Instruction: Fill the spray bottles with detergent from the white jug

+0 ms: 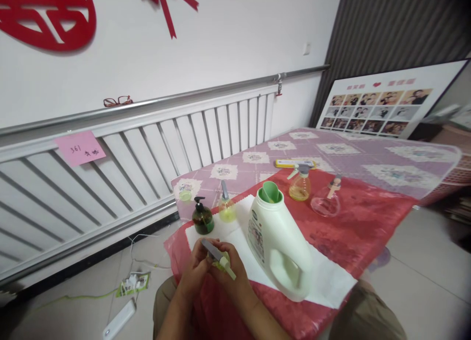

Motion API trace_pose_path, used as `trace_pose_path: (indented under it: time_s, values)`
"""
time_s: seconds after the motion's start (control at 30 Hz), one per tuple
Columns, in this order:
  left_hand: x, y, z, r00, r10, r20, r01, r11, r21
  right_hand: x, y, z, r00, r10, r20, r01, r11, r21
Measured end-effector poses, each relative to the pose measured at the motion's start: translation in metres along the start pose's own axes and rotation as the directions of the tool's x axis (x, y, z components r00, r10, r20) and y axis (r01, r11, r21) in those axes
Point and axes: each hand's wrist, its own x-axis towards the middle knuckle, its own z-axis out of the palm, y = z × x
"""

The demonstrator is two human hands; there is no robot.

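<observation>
My left hand (196, 271) and my right hand (232, 266) are closed together round a small spray bottle (220, 259) with a grey and pale green spray head, low over the near table edge. Its body is mostly hidden by my fingers. Just beyond them stand a dark green pump bottle (203, 219) and a spray bottle with yellow liquid (227, 211). To the right, a large pale green jug (283, 242) with a green cup (271, 193) in its mouth stands on white paper (327, 276).
On the red cloth (368, 207) are a yellowish spray bottle (300, 185) and a clear pinkish one (326, 202). A yellow-edged box (294, 163) lies behind them. A white radiator (221, 129) runs along the wall. Cables (134, 281) lie on the floor at left.
</observation>
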Motion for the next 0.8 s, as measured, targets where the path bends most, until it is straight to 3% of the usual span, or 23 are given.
trace_pose_path:
  time_s: [0.4, 0.57, 0.8]
  values:
    - [0.003, 0.010, -0.010, 0.986, -0.142, 0.085, 0.132, 0.985, 0.114, 0.002, -0.002, -0.002, 0.999, -0.003, 0.035, 0.006, 0.995, -0.098]
    - [-0.006, 0.004, -0.013, 0.996, -0.084, -0.003, 0.083, 0.990, -0.110, 0.002, 0.002, -0.002, 0.998, -0.015, 0.053, 0.020, 0.995, -0.094]
    - [-0.002, 0.000, -0.008, 0.999, -0.037, 0.025, 0.036, 0.999, 0.035, 0.003, 0.008, -0.002, 0.998, -0.029, 0.055, 0.034, 0.995, -0.094]
